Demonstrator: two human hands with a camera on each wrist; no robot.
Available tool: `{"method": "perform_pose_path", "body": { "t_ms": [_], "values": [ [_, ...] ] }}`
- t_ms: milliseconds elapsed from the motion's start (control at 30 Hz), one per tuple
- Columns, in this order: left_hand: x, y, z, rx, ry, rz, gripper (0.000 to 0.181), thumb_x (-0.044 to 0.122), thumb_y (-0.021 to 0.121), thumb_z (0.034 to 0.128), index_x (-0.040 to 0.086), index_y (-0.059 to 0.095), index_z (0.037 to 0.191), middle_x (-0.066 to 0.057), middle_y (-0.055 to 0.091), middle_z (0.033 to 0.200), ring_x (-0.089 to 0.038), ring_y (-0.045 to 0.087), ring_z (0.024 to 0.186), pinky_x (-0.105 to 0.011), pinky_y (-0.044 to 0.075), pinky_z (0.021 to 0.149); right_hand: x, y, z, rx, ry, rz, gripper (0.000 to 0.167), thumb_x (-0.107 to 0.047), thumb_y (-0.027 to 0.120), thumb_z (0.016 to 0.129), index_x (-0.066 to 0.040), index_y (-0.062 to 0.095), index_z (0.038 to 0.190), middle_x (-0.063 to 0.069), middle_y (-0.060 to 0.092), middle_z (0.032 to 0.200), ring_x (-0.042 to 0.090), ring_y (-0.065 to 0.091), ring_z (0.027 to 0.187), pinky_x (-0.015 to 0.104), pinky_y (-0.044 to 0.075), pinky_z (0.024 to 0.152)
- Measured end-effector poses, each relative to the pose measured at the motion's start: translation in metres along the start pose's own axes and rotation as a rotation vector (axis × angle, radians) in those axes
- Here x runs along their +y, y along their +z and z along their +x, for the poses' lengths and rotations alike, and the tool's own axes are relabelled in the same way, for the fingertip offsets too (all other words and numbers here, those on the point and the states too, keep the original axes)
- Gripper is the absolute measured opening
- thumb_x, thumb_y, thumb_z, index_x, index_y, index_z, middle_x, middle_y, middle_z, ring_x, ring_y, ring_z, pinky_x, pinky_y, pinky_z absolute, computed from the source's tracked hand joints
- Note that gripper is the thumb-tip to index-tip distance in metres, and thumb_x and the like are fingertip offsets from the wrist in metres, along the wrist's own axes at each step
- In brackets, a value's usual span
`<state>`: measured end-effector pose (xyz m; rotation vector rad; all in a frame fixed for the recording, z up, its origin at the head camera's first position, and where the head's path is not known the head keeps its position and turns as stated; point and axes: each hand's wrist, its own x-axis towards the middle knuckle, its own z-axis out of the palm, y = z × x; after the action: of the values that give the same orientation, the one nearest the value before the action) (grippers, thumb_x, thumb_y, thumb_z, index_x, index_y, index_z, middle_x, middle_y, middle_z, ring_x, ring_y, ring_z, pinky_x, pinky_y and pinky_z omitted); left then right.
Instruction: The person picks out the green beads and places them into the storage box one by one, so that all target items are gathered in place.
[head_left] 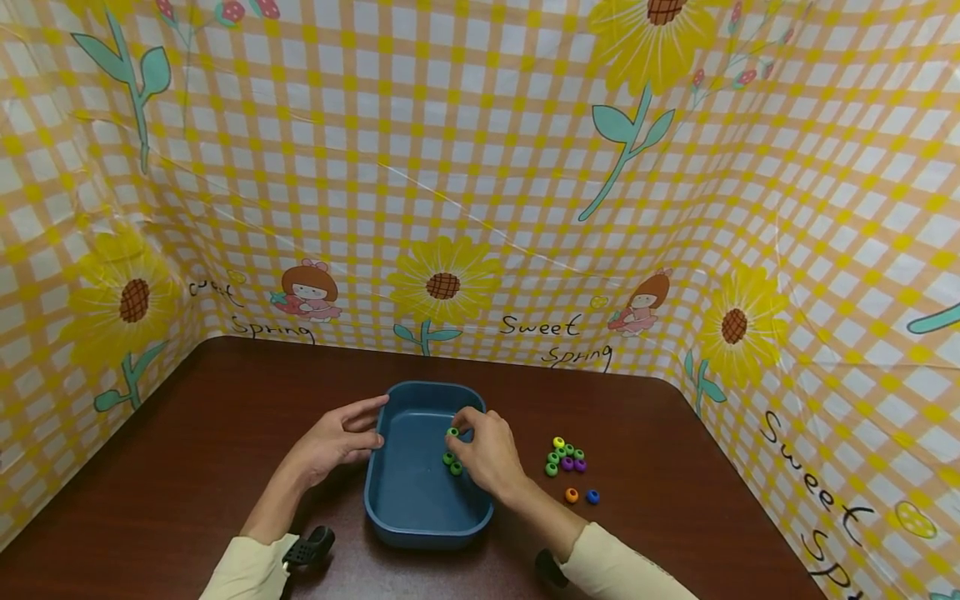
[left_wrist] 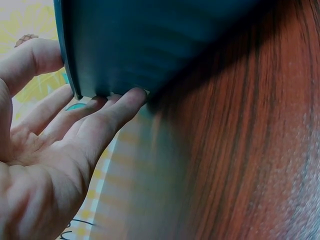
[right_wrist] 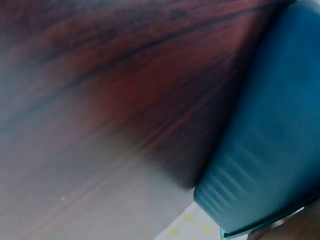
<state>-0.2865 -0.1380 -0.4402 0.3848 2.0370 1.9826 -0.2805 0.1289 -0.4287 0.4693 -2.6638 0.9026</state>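
A deep blue rectangular tray [head_left: 427, 533] stands on the table between both hands. My right hand [head_left: 491, 457] reaches over its right rim and pinches a green bead [head_left: 453, 432] between thumb and fingertips. Below that, two more green beads [head_left: 455, 469] lie on the tray floor. My left hand [head_left: 330, 446] rests its extended fingers against the tray's left side; in the left wrist view the fingertips [left_wrist: 134, 96] touch the outer wall [left_wrist: 150, 45]. The right wrist view shows mostly the tray's outside [right_wrist: 265, 135], with the right hand largely out of frame.
To the right of the tray lies a loose cluster of several green beads [head_left: 552, 470], with a yellow bead [head_left: 558, 442] and two purple beads [head_left: 567, 464]. An orange bead [head_left: 572, 496] and a blue bead [head_left: 593, 497] sit nearer. A checked cloth [head_left: 480, 208] walls the brown table [head_left: 255, 400].
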Motion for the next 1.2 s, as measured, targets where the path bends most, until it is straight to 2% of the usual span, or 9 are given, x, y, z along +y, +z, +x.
{"method": "perform_pose_path", "body": {
  "t_ms": [267, 767, 1200],
  "values": [
    [-0.0011, -0.0006, 0.0000, -0.004, 0.002, -0.001, 0.068, 0.003, 0.063, 0.0965, 0.005, 0.034, 0.158, -0.031, 0.038, 0.157, -0.045, 0.054, 0.133, -0.041, 0.058, 0.094, 0.0003, 0.0028, -0.0018, 0.022, -0.022, -0.020, 0.011, -0.017, 0.078, 0.088, -0.012, 0.074, 0.097, 0.006, 0.074, 0.091, 0.015, 0.054, 0.079, 0.026, 0.042, 0.065],
    [0.0012, 0.0008, 0.0001, 0.019, -0.012, 0.011, 0.067, 0.002, 0.062, 0.0962, 0.006, 0.036, 0.157, -0.029, 0.037, 0.158, -0.045, 0.053, 0.134, -0.040, 0.058, 0.094, 0.0001, 0.0025, -0.0021, 0.017, -0.037, -0.022, 0.011, -0.019, 0.079, 0.087, -0.013, 0.076, 0.097, 0.003, 0.074, 0.091, 0.016, 0.054, 0.083, 0.028, 0.042, 0.069],
    [-0.0006, 0.0011, 0.0003, 0.021, -0.004, 0.011, 0.066, 0.001, 0.061, 0.0971, 0.006, 0.036, 0.157, -0.026, 0.036, 0.160, -0.045, 0.051, 0.135, -0.042, 0.057, 0.095, 0.0013, 0.0036, -0.0035, 0.024, -0.054, -0.037, 0.011, -0.015, 0.081, 0.085, -0.011, 0.075, 0.093, 0.004, 0.074, 0.088, 0.018, 0.055, 0.085, 0.038, 0.044, 0.080]
  ]
}}
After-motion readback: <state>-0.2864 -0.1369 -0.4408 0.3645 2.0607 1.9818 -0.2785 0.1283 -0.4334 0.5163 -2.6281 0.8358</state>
